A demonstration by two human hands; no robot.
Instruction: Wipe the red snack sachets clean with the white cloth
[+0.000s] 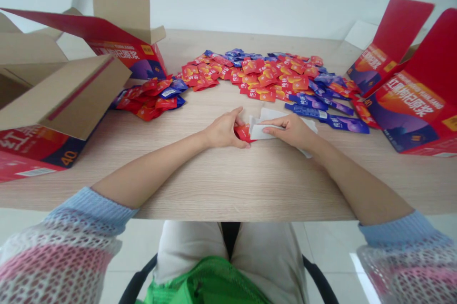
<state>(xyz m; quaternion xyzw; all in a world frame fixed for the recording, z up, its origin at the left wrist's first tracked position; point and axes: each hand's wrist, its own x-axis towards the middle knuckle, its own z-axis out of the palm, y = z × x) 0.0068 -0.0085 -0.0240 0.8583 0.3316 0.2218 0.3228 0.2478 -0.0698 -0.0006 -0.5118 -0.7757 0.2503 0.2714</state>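
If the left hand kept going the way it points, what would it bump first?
Probably the white pouch held by the right hand, just past the red packet the left hand pinches.

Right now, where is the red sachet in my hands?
The red sachet sits centre of the head view, pinched by your left hand, against the white pouch held by your right hand, just in front of the sachet pile.

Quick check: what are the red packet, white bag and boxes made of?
Red packet: probably glossy plastic film, shiny print. White bag: matte, paper or plastic, unclear. Boxes: cardboard, plain brown inside, printed red outside.
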